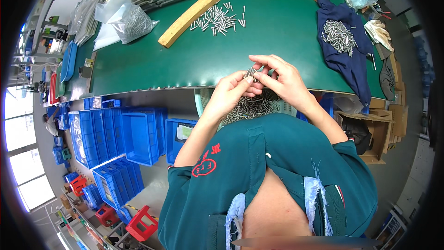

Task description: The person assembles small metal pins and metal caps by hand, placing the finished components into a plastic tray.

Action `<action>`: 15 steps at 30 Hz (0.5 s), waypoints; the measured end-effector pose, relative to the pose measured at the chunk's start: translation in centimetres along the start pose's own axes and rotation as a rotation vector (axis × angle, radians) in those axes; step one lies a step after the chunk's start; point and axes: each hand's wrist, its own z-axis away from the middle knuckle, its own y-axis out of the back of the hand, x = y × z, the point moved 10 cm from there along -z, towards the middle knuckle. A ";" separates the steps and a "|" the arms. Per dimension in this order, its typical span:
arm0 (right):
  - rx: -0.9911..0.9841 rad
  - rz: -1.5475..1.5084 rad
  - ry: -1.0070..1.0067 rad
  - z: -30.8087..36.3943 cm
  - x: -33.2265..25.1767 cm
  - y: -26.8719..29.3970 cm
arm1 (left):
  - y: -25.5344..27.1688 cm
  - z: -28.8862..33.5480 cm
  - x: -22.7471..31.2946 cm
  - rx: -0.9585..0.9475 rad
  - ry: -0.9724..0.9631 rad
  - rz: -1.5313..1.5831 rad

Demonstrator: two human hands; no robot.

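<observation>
My left hand (230, 91) and my right hand (286, 81) meet just over the table's front edge. Between their fingertips is a small bunch of silvery metal pins (251, 72), their exact kind too small to make out. Thumbs and fingers of both hands are closed on the bunch. Below them, a pale green plastic basket (200, 103) on my lap side contains many darker loose pins (249, 109); my hands partly hide it. Farther off on the green table (194, 67) lies a scattered heap of shiny pins (217, 19).
Wooden strips (203, 10) form a corner behind the heap. At right, dark blue cloth (346, 71) bears another pin pile (338, 37), beside white gloves (379, 34). A plastic bag of parts (134, 25) sits at left. Blue crates (138, 134) and a cardboard box (370, 129) flank me.
</observation>
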 end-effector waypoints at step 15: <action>0.042 -0.076 -0.023 0.3 0.2 0.1 | 0.6 -0.2 0.6 0.055 -0.033 0.019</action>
